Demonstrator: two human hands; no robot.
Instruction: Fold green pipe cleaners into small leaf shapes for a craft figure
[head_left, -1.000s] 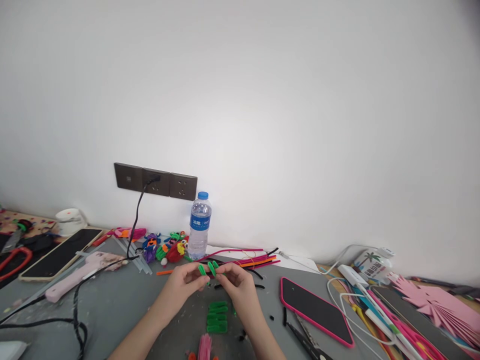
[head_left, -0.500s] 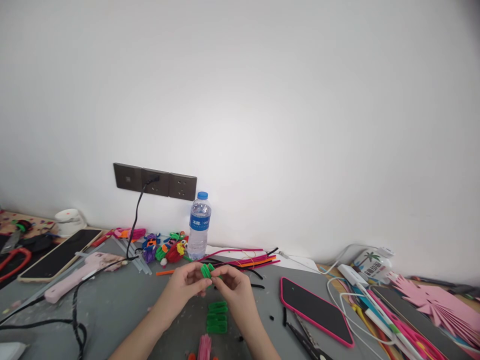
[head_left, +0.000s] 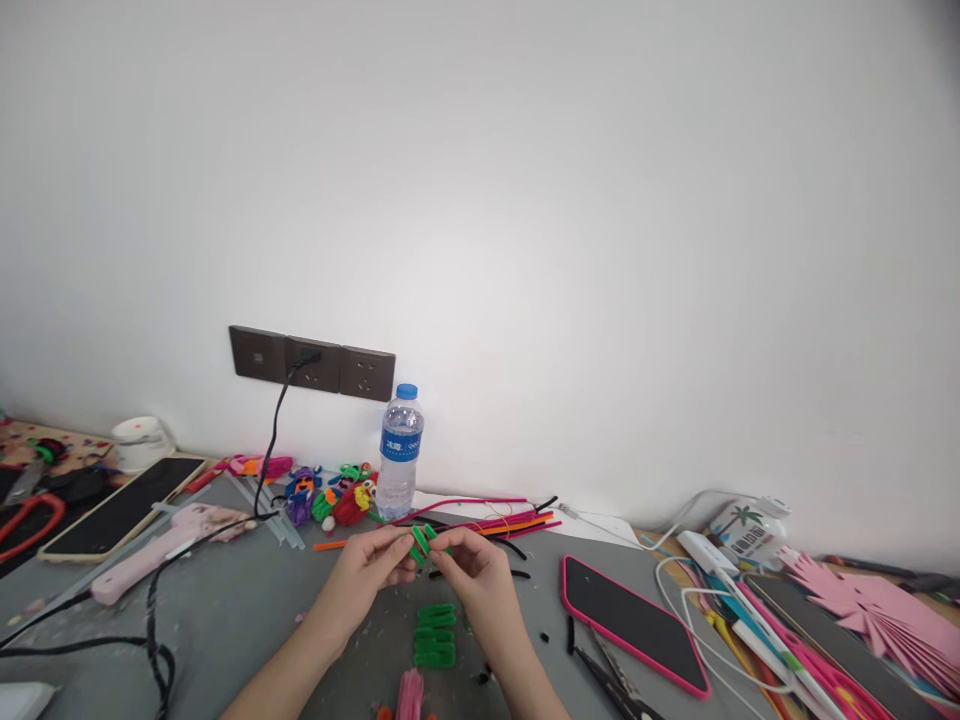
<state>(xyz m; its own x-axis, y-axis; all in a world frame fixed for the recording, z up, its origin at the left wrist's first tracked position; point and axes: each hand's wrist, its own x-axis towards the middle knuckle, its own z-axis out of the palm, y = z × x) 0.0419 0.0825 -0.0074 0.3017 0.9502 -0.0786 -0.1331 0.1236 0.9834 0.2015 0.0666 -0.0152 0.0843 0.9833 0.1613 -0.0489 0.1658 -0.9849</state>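
Between my two hands, above the grey table, is a green pipe cleaner (head_left: 421, 543) bent into folded loops. My left hand (head_left: 375, 567) pinches its left side between thumb and fingers. On the right side, the thumb and fingertips of my right hand (head_left: 470, 565) grip it too. Below them on the table lie several folded green pipe cleaner pieces (head_left: 434, 636) in a stack of rows. Nearer to me is a pink pipe cleaner bundle (head_left: 409, 694) with small orange bits at its base, partly cut off by the frame edge.
A water bottle (head_left: 399, 455) stands behind my hands beside small pipe cleaner figures (head_left: 349, 495). Loose pipe cleaners (head_left: 510, 524) lie near the wall. A pink-cased phone (head_left: 634, 625) and scissors (head_left: 611, 680) are at right; a glue gun (head_left: 161, 550) with its cord is at left.
Both hands have shifted slightly, and the green pipe cleaner has turned so that its two loops show slanted and a little apart. The things on the table stay put.
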